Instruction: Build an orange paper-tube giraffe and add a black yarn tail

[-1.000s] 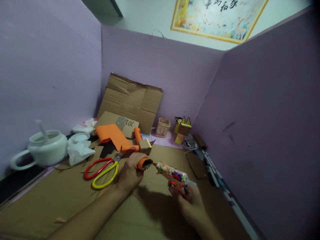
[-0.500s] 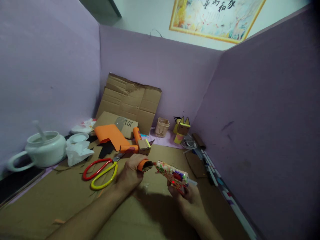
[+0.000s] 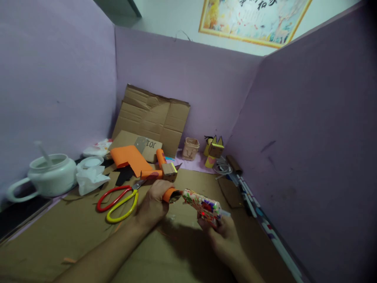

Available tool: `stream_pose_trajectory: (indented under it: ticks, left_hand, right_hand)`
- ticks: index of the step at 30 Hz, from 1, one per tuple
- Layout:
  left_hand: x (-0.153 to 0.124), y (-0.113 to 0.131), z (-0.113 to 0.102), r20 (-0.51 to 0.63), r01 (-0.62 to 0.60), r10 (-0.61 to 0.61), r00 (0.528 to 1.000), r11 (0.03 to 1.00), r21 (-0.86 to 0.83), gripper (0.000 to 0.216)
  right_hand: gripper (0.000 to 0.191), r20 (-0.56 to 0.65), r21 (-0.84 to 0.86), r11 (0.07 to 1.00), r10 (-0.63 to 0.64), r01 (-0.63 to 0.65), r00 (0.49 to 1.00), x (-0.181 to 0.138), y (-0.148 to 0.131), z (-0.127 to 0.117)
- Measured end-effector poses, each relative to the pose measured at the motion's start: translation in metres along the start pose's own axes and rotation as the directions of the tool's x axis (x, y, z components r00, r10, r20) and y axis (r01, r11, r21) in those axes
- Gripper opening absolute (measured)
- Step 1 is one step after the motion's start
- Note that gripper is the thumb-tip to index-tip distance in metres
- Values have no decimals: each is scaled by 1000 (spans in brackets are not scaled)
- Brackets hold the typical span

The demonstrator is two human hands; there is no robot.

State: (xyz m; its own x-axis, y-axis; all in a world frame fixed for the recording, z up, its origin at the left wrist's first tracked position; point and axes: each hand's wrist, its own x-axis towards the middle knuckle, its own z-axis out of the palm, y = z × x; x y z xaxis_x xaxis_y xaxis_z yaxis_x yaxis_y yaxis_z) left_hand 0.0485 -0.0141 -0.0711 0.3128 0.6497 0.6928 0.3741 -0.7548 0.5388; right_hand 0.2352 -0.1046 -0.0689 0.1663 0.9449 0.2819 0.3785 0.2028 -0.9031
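My left hand (image 3: 153, 204) is closed round a small orange paper roll (image 3: 168, 193), its open end facing right. My right hand (image 3: 220, 234) grips a glue gun (image 3: 202, 203) covered in a flowery pattern, a red light showing on its side. The gun's nozzle touches the end of the orange roll. Both hands hover just above the brown cardboard sheet (image 3: 73, 239) that covers the desk.
Red-and-yellow scissors (image 3: 119, 198) lie left of my left hand. Behind them are orange paper (image 3: 129, 157), another orange roll (image 3: 160, 158), a small cardboard cube (image 3: 170, 171) and leaning cardboard (image 3: 153, 118). A white pot (image 3: 47, 179) and tissue (image 3: 91, 179) sit at left. Small cardboard figures (image 3: 215, 151) stand by the purple back wall.
Hands and glue gun stay almost where they were; the nozzle has closed in on the roll's end. The view has shifted slightly.
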Motion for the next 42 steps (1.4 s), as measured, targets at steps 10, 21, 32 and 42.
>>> stream_pose_trajectory:
  ticks: [10, 21, 32, 42]
  left_hand:
    - [1, 2, 0, 12, 1, -1, 1000, 1000, 20, 26]
    - [-1, 3, 0, 14, 0, -1, 1000, 999, 49, 24]
    - [-1, 3, 0, 42, -5, 2, 999, 997, 73, 22]
    - [-1, 2, 3, 29, -2, 1, 1000, 999, 51, 26]
  right_hand:
    - [22, -40, -29, 999, -43, 42, 998, -1, 2, 2]
    - [21, -51, -65, 994, -97, 93, 994, -3, 2, 3]
    - [22, -9, 74, 996, -49, 50, 999, -4, 8, 6]
    - [24, -28, 49, 998, -37, 38, 999, -7, 5, 5]
